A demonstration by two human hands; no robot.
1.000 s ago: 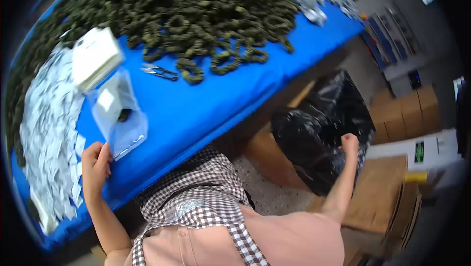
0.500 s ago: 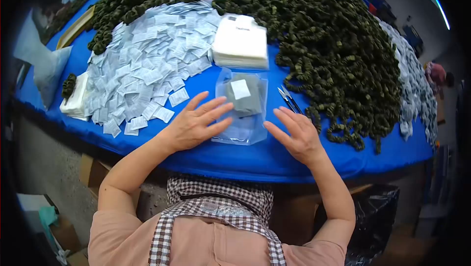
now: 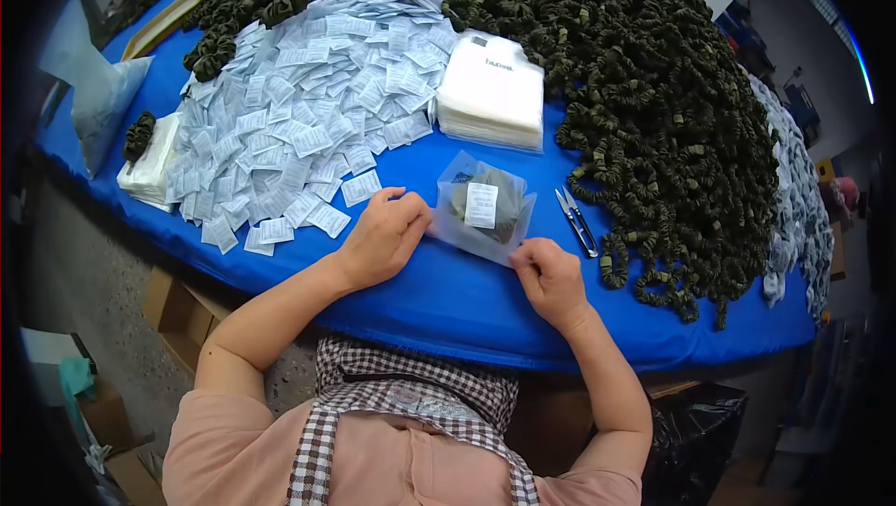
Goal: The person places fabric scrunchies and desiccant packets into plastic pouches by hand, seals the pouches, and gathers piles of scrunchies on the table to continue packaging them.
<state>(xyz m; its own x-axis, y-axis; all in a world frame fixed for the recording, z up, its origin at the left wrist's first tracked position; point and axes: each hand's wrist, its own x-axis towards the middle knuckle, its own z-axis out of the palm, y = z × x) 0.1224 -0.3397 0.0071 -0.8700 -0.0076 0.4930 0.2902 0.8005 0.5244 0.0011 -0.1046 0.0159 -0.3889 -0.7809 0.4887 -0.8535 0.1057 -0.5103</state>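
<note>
Between my hands lies a translucent plastic bag [image 3: 467,237] with a dark green scrunched fabric ring [image 3: 508,203] inside. A small white printed packet [image 3: 482,205] shows on top of the fabric. My left hand [image 3: 385,237] is closed at the bag's near left corner. My right hand [image 3: 551,282] pinches the near right corner between thumb and fingers. A pair of thread snips [image 3: 577,222] rests on the blue cloth just beyond my right hand.
White printed packets [image 3: 289,123] are heaped at left. A stack of plastic bags [image 3: 492,86] stands beyond the held bag. Dark green fabric rings [image 3: 672,133] pile up at the back and right. A blue cloth [image 3: 401,305] covers the table. Another stack of bags [image 3: 154,175] sits far left.
Both hands have gone from spread fingers beside the bag to closed grips on its near corners. The bag now looks shorter and turned slightly. The whole view has shifted a little.
</note>
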